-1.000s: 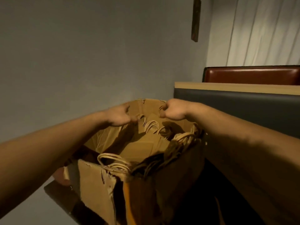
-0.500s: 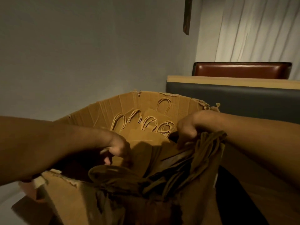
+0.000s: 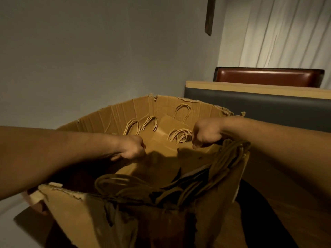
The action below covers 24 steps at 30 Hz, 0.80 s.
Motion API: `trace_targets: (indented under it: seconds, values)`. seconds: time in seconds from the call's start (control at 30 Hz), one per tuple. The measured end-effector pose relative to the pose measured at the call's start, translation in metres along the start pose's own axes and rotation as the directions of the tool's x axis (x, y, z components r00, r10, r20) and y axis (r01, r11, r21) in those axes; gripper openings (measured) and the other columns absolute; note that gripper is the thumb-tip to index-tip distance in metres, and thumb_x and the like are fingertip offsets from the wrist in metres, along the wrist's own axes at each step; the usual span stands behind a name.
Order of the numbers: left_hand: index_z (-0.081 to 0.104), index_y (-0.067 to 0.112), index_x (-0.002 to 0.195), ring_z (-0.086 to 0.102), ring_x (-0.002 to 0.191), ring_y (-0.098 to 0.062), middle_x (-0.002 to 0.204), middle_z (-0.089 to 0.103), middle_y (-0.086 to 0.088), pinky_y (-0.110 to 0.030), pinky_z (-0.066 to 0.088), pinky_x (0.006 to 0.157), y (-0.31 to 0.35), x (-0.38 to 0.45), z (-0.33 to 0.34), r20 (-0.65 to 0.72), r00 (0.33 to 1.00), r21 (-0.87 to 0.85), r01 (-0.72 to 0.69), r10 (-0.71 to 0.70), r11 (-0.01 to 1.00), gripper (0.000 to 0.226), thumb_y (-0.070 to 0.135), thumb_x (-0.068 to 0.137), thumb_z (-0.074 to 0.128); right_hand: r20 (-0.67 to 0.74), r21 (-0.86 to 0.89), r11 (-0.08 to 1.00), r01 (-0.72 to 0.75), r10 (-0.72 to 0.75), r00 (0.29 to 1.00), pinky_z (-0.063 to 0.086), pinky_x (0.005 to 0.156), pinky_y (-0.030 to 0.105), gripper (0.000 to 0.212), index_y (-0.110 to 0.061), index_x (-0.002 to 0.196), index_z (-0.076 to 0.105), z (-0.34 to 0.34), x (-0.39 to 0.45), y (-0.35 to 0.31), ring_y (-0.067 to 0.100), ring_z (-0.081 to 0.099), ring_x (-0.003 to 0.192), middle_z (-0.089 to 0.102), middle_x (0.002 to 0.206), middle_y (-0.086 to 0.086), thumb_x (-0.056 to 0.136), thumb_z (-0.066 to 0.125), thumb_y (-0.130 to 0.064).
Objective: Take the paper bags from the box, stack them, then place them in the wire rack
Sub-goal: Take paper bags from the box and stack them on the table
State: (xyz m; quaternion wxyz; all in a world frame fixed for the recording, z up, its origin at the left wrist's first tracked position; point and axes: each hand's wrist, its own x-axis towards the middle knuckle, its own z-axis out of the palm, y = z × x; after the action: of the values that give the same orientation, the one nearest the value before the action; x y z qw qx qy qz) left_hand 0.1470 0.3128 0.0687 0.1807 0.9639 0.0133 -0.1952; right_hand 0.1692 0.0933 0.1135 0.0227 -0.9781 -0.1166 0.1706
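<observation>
A big torn cardboard box point(image 3: 114, 113) stands open in front of me. Brown paper bags point(image 3: 161, 158) with twisted handles point(image 3: 180, 136) lie flat and lean inside it. More bags point(image 3: 223, 176) hang in shadow over the near right side. My left hand point(image 3: 131, 149) is curled on the left edge of a flat bag bundle in the middle of the box. My right hand point(image 3: 206, 134) is fisted on the bundle's right edge, beside a cluster of handles. The wire rack is not in view.
A grey wall point(image 3: 89, 59) rises behind the box. A grey booth back with a wooden top point(image 3: 250, 88) stands to the right, with a red-brown seat point(image 3: 268, 76) and a white curtain point(image 3: 277, 33) beyond. A wooden surface point(image 3: 259, 221) lies at lower right.
Both hands have left the box's far edge and gone down inside it. They now hold the bag bundle at its two sides, slightly higher than half a second ago.
</observation>
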Motion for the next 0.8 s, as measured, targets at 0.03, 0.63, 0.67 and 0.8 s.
trace_targets:
  seconds: [0.03, 0.63, 0.67, 0.8]
  values:
    - [0.06, 0.007, 0.119, 0.06, 0.083, -0.019, 0.1, 0.065, -0.008, -0.021, 0.051, 0.06, -0.001, 0.001, -0.001, -0.039, 0.999, -0.083, -0.03, 0.027, 0.996, 0.034, 0.017, 0.088, 0.07, -0.032, 0.033, 0.999, 0.004, -0.003, 0.999, 0.048, 0.089, 0.034, 0.027, -0.011, 0.117, 0.064, -0.001, -0.001, 0.003, 0.02, 0.059, 0.102, 0.065, 0.11, 0.003, 0.093, 0.063, -0.023]
    - [0.066, 0.025, 0.108, 0.063, 0.089, -0.024, 0.107, 0.069, -0.009, -0.038, 0.05, 0.078, 0.006, -0.02, -0.052, -0.286, 0.944, -0.502, -0.294, 0.165, 0.813, 0.018, 0.028, 0.098, 0.052, -0.527, 0.803, 0.278, 0.527, -0.082, 0.846, 0.056, 0.067, 0.029, 0.011, -0.017, 0.09, 0.064, -0.017, -0.025, 0.015, 0.016, 0.066, 0.075, 0.068, 0.081, 0.002, 0.097, 0.057, -0.02]
    - [0.067, 0.024, 0.111, 0.062, 0.097, -0.025, 0.112, 0.067, -0.009, -0.039, 0.048, 0.085, 0.006, -0.02, -0.051, -0.199, 0.955, -0.635, -0.296, 0.219, 0.714, 0.026, 0.038, 0.098, 0.05, -0.522, 0.732, 0.482, 0.482, -0.059, 0.851, 0.053, 0.068, 0.03, 0.009, -0.018, 0.091, 0.063, -0.015, -0.022, 0.014, 0.016, 0.065, 0.078, 0.067, 0.083, 0.0, 0.097, 0.058, -0.024]
    - [0.055, 0.019, 0.132, 0.059, 0.119, -0.021, 0.126, 0.066, -0.003, -0.041, 0.042, 0.107, 0.019, -0.022, -0.032, -0.006, 0.933, -0.649, -0.278, 0.361, 0.708, 0.047, 0.04, 0.09, 0.057, -0.526, 0.389, 0.868, 0.308, -0.065, 0.848, 0.05, 0.074, 0.033, 0.013, -0.022, 0.091, 0.056, -0.009, -0.006, 0.004, 0.015, 0.06, 0.084, 0.064, 0.089, -0.001, 0.093, 0.064, -0.032]
